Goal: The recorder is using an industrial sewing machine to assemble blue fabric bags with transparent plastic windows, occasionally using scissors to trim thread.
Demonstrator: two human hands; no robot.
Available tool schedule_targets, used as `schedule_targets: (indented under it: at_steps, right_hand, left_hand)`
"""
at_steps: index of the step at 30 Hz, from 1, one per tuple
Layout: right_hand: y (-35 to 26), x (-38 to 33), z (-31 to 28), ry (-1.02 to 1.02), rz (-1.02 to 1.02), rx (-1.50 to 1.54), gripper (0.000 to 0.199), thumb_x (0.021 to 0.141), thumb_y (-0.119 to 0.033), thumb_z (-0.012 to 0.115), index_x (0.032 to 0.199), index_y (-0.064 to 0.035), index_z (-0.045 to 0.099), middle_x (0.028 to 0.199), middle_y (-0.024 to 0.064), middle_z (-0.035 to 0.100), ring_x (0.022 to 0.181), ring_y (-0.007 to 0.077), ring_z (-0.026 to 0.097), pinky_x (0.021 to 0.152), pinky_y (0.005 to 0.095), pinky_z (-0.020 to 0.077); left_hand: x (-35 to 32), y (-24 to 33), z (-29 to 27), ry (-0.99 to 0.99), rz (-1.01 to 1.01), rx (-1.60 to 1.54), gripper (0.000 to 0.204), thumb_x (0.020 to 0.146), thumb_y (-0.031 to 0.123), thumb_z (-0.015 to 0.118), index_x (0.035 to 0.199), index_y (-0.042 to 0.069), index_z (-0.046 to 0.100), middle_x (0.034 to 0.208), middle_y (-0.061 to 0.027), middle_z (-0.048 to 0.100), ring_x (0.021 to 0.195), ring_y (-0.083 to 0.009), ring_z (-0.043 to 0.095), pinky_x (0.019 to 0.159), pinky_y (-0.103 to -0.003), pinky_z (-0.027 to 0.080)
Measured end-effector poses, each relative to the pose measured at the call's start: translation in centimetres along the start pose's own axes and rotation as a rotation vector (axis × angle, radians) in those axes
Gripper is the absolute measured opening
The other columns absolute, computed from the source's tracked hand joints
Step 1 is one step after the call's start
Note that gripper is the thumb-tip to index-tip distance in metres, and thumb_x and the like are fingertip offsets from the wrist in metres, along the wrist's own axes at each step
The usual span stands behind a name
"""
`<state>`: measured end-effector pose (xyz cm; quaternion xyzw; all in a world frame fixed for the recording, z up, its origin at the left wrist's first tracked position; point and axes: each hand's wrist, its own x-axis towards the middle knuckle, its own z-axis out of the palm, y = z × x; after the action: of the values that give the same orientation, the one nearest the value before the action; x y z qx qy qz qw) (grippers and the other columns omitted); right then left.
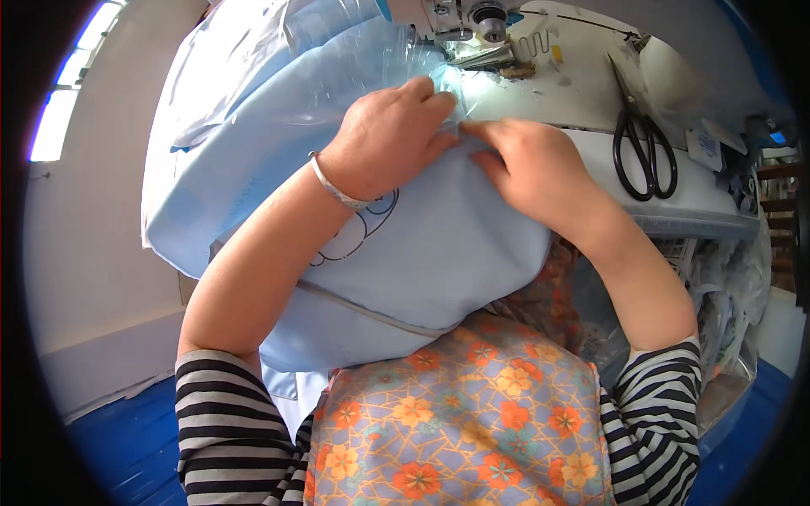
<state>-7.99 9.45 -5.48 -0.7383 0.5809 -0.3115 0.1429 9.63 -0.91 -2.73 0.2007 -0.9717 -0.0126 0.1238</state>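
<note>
A light blue fabric piece (472, 228) with a printed line drawing and a grey piping strip lies over my lap and up onto the sewing table. Clear plastic film (371, 72) covers its far part. My left hand (390, 139), a bracelet at its wrist, is closed on the fabric and film edge just in front of the sewing machine (451, 21). Close beside it on the right, my right hand (531, 169) pinches the same edge between thumb and fingers. The fingertips partly hide the edge, and the needle area is hard to make out.
Black-handled scissors (630, 105) lie on the white machine table (582, 84) at the right. Small metal parts (494, 59) sit beside the machine foot. A ruler strip (692, 224) runs along the table's front edge, with clear plastic bags (717, 295) below it.
</note>
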Motion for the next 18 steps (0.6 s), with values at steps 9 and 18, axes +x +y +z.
schedule_targets:
  at_steps: [9,18]
  right_hand:
    - [0.0,1.2,-1.7,-0.143,0.235,0.337,0.032,0.085,-0.006,0.060,0.116,0.0028,0.064,0.102,0.0188,0.070,0.095,0.0253,0.068,0.085,0.0327,0.0504]
    - [0.4,1.9,-0.8,-0.106,0.120,0.156,0.028,0.086,-0.006,0.058,0.112,0.0027,0.065,0.097,0.0237,0.068,0.088,0.0331,0.068,0.080,0.0355,0.0510]
  left_hand:
    - [0.4,-1.9,0.3,0.002,0.174,0.095,0.013,0.075,0.009,0.059,0.086,0.005,0.064,0.092,-0.0083,0.061,0.090,-0.0256,0.062,0.078,-0.036,0.051]
    - [1.3,-1.9,1.3,0.126,0.152,0.092,0.010,0.075,0.012,0.057,0.082,0.008,0.063,0.089,-0.0049,0.062,0.089,-0.0228,0.060,0.079,-0.035,0.050]
